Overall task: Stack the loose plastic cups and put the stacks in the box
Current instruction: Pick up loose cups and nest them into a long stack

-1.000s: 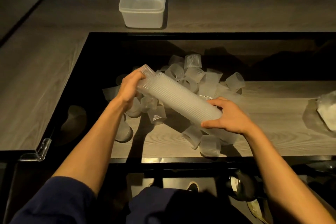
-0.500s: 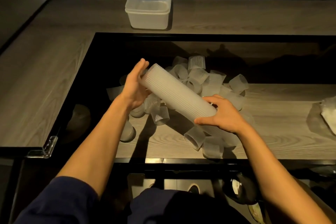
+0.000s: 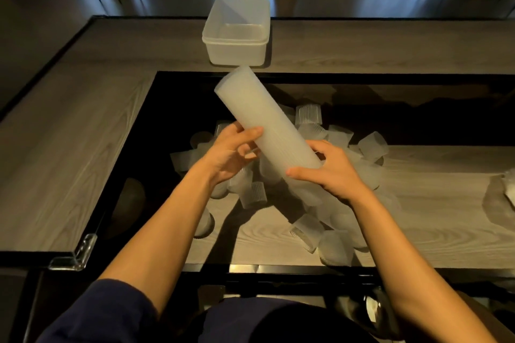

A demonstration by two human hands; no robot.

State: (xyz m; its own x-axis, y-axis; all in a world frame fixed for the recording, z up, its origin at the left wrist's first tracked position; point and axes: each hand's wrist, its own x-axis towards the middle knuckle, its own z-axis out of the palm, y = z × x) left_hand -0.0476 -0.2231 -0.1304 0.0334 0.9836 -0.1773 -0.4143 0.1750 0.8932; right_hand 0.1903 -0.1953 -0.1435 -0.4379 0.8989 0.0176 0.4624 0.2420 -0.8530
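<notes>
So the stacking part for this batch looks done to me. There's one long stack (image 3: pixel 264 122) of ribbed cups held in the air, tilted, with its far end pointing up toward the box (image 3: pixel 236 54) and appearing just short of the box's near wall. The left hand (image 3: pixel 231 156) is wrapped loosely round the stack about midway, thumb on top and fingers curled underneath. The right hand (image 3: pixel 331 172) cups the end farthest from the box, fingers curled over it.

I'd say the step now is carrying it over. The next move needs the stack kept squeezed end to end so it doesn't telescope apart, then lowered inside. It looks longer than the box, so it may have to go in at an angle. Plenty of loose cups (image 3: pixel 308 115) are left in a pile on the bench (image 3: pixel 69 147), well on the near side of the box.

Compared with half a second ago, the left hand was flat against the stack's far end, pressing it together. It has since slid down to the middle, and the stack has swung up toward the box.
</notes>
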